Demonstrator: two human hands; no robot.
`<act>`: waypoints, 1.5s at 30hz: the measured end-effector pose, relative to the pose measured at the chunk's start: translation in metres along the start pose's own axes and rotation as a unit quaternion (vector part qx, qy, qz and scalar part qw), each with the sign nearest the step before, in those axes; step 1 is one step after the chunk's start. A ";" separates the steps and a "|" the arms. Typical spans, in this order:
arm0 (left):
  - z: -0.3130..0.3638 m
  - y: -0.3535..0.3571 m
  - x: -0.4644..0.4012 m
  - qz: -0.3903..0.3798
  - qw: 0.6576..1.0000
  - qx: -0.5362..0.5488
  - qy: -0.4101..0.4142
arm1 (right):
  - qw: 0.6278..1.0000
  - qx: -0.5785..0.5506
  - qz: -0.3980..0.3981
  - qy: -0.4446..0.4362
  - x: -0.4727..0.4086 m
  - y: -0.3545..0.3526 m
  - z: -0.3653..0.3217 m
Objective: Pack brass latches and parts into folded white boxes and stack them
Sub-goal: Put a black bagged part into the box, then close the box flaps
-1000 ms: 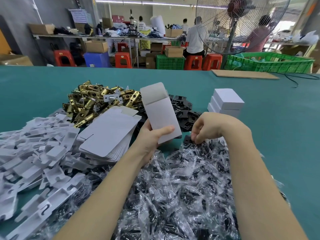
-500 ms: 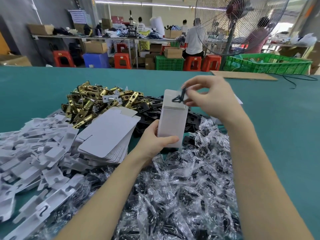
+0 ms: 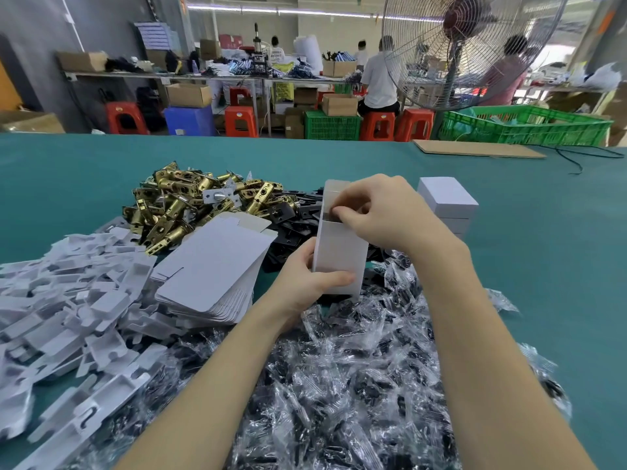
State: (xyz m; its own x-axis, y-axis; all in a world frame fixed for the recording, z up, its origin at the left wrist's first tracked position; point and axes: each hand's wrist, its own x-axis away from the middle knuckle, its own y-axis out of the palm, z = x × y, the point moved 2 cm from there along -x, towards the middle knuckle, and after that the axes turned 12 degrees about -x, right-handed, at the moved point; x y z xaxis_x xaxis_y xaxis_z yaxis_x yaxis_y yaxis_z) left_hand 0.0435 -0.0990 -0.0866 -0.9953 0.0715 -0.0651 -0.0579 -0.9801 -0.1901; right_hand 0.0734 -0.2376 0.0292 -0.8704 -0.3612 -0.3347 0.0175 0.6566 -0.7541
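My left hand point(image 3: 307, 281) grips the lower part of an upright white box point(image 3: 341, 256) whose top is open. At the box's mouth, my right hand point(image 3: 380, 212) has its fingers curled and pushes a dark part down inside; the part itself is mostly hidden. A pile of brass latches point(image 3: 176, 205) lies behind to the left, with black plates point(image 3: 291, 215) beside it. Flat unfolded box blanks point(image 3: 213, 266) are stacked left of the box. Finished white boxes point(image 3: 448, 201) are stacked at the right.
Clear bags of black parts point(image 3: 339, 385) cover the teal table point(image 3: 543, 266) in front of me. White plastic inserts point(image 3: 61, 300) spread across the left. A cardboard sheet point(image 3: 475, 149), a green crate point(image 3: 529, 127) and a standing fan point(image 3: 468, 49) are at the far right; people work behind.
My right hand picked a black part from the pile, lifted it to the box top, and now pushes it into the opening. The left hand has turned the box upright.
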 end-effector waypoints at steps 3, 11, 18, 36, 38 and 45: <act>0.001 -0.001 -0.001 0.002 1.000 0.013 -0.007 | 0.999 -0.011 -0.038 -0.030 0.000 0.003 0.003; 0.000 -0.002 -0.003 0.022 0.999 0.032 -0.022 | 0.969 -0.207 0.132 0.003 -0.002 0.001 0.025; 0.003 0.001 -0.003 0.045 0.998 0.003 -0.033 | 0.805 -0.562 -0.027 0.191 0.017 0.047 0.051; 0.025 -0.002 0.002 -0.022 0.989 0.106 -0.100 | 0.740 -0.646 -0.010 0.187 0.012 0.067 0.038; 0.026 -0.003 0.000 -0.026 0.987 0.108 -0.114 | 0.738 -0.649 -0.016 0.183 0.011 0.068 0.038; 0.023 -0.008 -0.008 -0.005 0.986 0.097 -0.135 | 0.722 -0.686 0.015 0.089 0.011 0.070 0.034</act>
State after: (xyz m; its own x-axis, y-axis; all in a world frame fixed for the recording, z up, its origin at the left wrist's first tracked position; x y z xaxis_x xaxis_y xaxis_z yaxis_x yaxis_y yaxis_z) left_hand 0.0500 -0.0957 -0.0615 -0.9774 0.0558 0.2037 -0.0562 -0.9984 0.0042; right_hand 0.0821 -0.2178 -0.0468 -0.9312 -0.3232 -0.1686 -0.3602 0.7445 0.5621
